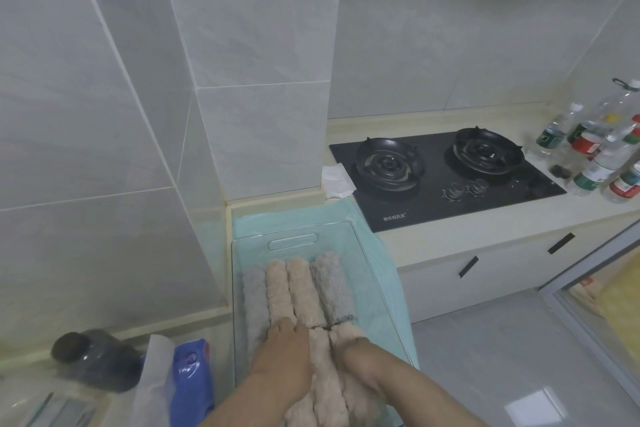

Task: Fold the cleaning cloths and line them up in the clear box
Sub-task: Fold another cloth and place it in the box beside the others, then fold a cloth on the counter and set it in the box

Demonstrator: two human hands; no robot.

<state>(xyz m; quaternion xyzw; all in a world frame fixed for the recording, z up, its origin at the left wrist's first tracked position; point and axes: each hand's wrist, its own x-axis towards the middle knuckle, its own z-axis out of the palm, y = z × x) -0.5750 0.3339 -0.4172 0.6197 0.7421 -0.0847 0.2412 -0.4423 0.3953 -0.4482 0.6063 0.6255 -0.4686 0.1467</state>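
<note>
Grey tiled walls close in the counter (450, 243) at the left and behind, with a tiled pillar (263, 80) rising just beyond the box (293, 241). To the right the counter runs on to a black hob (446, 191) and a cluster of bottles (602, 156). Open floor lies right of the box. Both forearms reach in from the near edge. The left hand (289, 347) lies palm down on the cloths (301, 288), its fingers dipping out of sight between two rows, so I cannot tell whether they grasp anything. The right hand (358, 354) is curled round the end of a pink cloth. The box sits on a mint mat (377, 253). Its far row holds grey, pink, pink and grey rolls side by side, and pink ones lie nearer, under the hands. A dark jar (93, 360) and a blue pack (190, 378) lie to the left.
</note>
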